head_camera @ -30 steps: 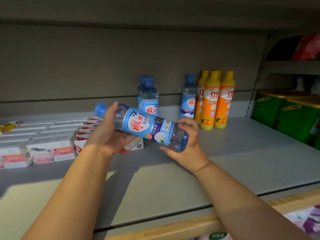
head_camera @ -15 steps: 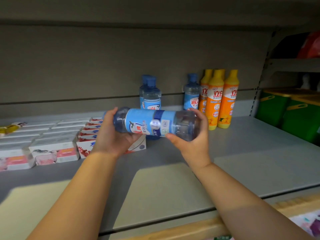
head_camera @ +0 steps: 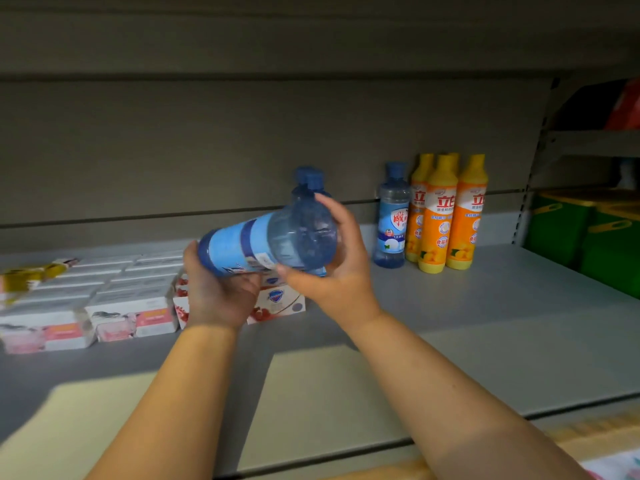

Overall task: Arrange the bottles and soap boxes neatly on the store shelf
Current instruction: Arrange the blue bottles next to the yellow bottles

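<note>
Mid-frame, above the shelf (head_camera: 485, 323), both hands hold a blue bottle (head_camera: 263, 242) tilted on its side.
Left hand (head_camera: 218, 299) curls under its neck end, hiding the cap; right hand (head_camera: 341, 268) wraps its base, partly covering upright blue bottles (head_camera: 313, 178) behind. Bare shelf lies lower right.
</note>
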`<action>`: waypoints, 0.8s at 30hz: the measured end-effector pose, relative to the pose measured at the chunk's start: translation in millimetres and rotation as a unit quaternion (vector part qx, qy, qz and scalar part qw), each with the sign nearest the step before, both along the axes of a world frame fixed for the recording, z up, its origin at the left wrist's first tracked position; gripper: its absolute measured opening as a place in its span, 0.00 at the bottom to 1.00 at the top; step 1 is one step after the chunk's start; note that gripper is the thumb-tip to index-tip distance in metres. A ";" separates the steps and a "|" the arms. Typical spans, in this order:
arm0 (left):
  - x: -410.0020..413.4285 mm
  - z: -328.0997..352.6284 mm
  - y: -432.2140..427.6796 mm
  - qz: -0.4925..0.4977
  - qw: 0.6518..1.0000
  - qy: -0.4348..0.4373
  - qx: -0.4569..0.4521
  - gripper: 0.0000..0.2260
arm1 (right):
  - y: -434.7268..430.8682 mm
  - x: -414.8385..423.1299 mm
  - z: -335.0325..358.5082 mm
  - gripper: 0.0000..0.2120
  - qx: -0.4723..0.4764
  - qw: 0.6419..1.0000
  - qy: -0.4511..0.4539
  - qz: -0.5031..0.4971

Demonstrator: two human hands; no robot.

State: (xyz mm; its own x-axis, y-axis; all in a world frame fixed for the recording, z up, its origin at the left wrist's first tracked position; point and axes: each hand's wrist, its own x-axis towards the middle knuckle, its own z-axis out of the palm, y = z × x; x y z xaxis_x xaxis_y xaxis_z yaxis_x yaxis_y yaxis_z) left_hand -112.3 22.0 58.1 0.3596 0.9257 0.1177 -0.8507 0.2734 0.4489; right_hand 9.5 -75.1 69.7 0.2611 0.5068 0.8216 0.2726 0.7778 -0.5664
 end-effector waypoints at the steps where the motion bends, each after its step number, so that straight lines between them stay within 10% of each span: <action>1: -2.5 1.3 1.3 0.033 0.999 -0.028 0.008 0.20 | 4.9 8.6 -4.3 0.37 -0.034 0.999 0.024 0.020; 8: -3.5 5.9 -17.4 0.068 0.985 0.023 0.154 0.10 | 34.3 45.4 -69.4 0.33 -0.237 0.967 -0.086 -0.041; 14: 1.0 14.3 -35.4 -0.011 0.949 0.043 0.312 0.25 | 38.5 55.6 -73.4 0.35 -0.220 0.963 -0.070 -0.140; 24: 35.9 -6.7 -70.5 -0.019 0.703 0.360 0.613 0.33 | 36.0 69.0 -74.6 0.14 -0.184 0.939 -0.062 -0.284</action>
State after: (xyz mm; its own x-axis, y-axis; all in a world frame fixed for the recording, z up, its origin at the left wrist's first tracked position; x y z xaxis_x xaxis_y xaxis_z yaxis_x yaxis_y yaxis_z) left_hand -76.4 -48.5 51.4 0.7564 0.2745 0.5937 -0.2857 -0.6778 0.6774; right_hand 78.6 -39.1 -5.0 0.4886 0.5707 0.6600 0.6661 0.2445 -0.7046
